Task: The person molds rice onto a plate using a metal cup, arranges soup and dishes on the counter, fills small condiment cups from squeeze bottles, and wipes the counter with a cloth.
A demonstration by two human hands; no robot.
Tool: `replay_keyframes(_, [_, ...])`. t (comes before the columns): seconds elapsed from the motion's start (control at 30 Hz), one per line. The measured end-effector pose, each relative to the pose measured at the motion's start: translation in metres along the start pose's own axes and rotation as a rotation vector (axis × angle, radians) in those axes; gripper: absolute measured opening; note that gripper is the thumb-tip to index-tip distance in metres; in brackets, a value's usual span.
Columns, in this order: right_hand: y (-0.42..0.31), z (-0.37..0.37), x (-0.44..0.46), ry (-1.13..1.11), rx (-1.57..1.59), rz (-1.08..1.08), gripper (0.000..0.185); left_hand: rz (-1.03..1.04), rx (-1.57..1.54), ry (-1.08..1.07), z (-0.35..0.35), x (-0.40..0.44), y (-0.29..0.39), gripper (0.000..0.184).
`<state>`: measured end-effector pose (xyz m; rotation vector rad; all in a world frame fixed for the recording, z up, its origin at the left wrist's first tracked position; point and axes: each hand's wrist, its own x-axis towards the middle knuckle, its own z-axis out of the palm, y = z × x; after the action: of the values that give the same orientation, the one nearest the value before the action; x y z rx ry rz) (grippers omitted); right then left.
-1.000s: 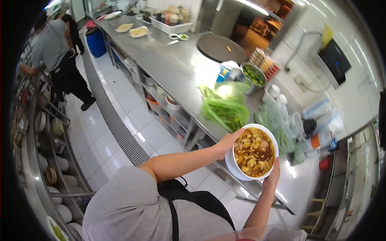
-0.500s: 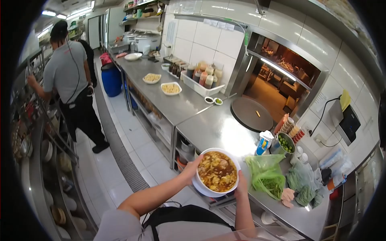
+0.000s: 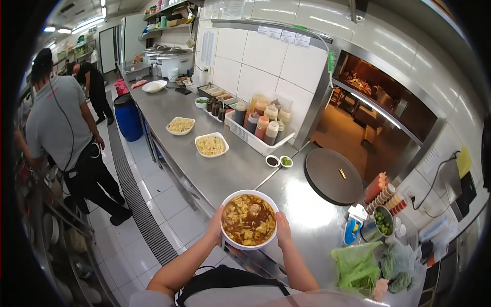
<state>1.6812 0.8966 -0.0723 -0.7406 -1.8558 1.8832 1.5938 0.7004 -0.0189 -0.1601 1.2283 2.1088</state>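
A round white bowl (image 3: 248, 248) of brown soup, with egg-like pieces in it, is held level before my body near the counter's front edge. My left hand (image 3: 217, 226) is closed on its left side. On the opposite side, my right hand (image 3: 283, 230) grips the wall with the thumb by the rim. Past the bowl, a small cup of dark sauce (image 3: 272, 161) and a small cup of green citrus (image 3: 286, 161) stand on the steel counter (image 3: 286, 204). Right of them lies a round dark tray (image 3: 319, 179) with a small gold-coloured piece on it.
Two white bowls of rice-like food (image 3: 211, 145) stand farther left, beside a white basket (image 3: 249, 136) of sauce bottles. A green plastic bag (image 3: 355, 261) and a metal pot (image 3: 372, 234) of green citrus sit at right. A person in grey (image 3: 61, 123) stands in the left aisle.
The soup bowl has moved left in view, with both hands still on it. My view has turned toward the counter, and a second person in the aisle now shows more fully.
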Motion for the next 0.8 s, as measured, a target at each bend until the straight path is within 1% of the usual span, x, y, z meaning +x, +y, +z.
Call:
replay_keyframes(0.03, [0.003, 0.005, 0.019, 0.002, -0.036, -0.027, 0.031, 0.057, 0.087, 0.027, -0.011, 0.028, -0.003, 0.048])
replay_keyframes(0.13, [-0.010, 0.029, 0.060, -0.072, 0.011, 0.002, 0.031, 0.093, 0.148, 0.138, -0.015, 0.070, 0.019, 0.049])
replay_keyframes(0.17, [-0.010, 0.035, 0.074, -0.061, -0.018, -0.004, 0.032, 0.109, 0.228, 0.158, -0.017, 0.083, 0.026, 0.051])
replay_keyframes(0.23, [-0.007, 0.048, 0.105, -0.038, -0.078, -0.021, 0.033, 0.145, 0.390, 0.190, -0.030, 0.115, 0.040, 0.054])
replay_keyframes(0.3, [-0.008, 0.056, 0.129, -0.072, -0.066, -0.023, 0.034, 0.167, 0.490, 0.189, -0.054, 0.166, 0.036, 0.059])
replay_keyframes(0.33, [-0.007, 0.061, 0.138, -0.086, -0.055, -0.019, 0.035, 0.174, 0.547, 0.187, -0.056, 0.175, 0.041, 0.061])
replay_keyframes(0.37, [-0.004, 0.065, 0.146, -0.072, -0.075, -0.045, 0.036, 0.145, 0.600, 0.200, -0.057, 0.184, 0.047, 0.068])
replay_keyframes(0.47, [-0.008, 0.075, 0.164, -0.022, -0.185, -0.001, 0.038, 0.079, 0.578, 0.174, -0.065, 0.218, 0.053, 0.070])
replay_keyframes(0.5, [0.002, 0.074, 0.172, -0.021, -0.184, -0.012, 0.039, 0.081, 0.505, 0.104, -0.063, 0.220, 0.056, 0.072])
replay_keyframes(0.57, [0.000, 0.079, 0.175, 0.009, -0.186, -0.012, 0.040, 0.044, 0.470, 0.088, -0.061, 0.225, 0.063, 0.072])
replay_keyframes(0.6, [0.000, 0.080, 0.178, -0.018, -0.176, 0.019, 0.041, 0.015, 0.469, 0.072, -0.058, 0.226, 0.066, 0.073])
replay_keyframes(0.63, [0.003, 0.080, 0.182, -0.034, -0.156, 0.058, 0.042, 0.020, 0.420, -0.005, -0.053, 0.222, 0.071, 0.070])
replay_keyframes(0.67, [0.019, 0.082, 0.187, -0.048, -0.109, 0.039, 0.045, 0.041, 0.392, -0.041, -0.060, 0.225, 0.068, 0.067])
replay_keyframes(0.7, [0.016, 0.083, 0.189, -0.005, -0.259, -0.028, 0.049, 0.049, 0.365, -0.083, -0.066, 0.234, 0.067, 0.065])
replay_keyframes(0.73, [0.008, 0.073, 0.182, -0.013, -0.544, -0.071, 0.052, 0.039, 0.327, -0.162, -0.065, 0.235, 0.065, 0.062])
replay_keyframes(0.77, [-0.006, 0.068, 0.165, 0.175, -0.605, -0.117, 0.051, 0.018, 0.304, -0.222, -0.056, 0.225, 0.075, 0.060])
replay_keyframes(0.8, [-0.017, 0.055, 0.140, 0.289, -0.535, -0.267, 0.053, -0.058, 0.344, -0.181, -0.049, 0.203, 0.078, 0.058])
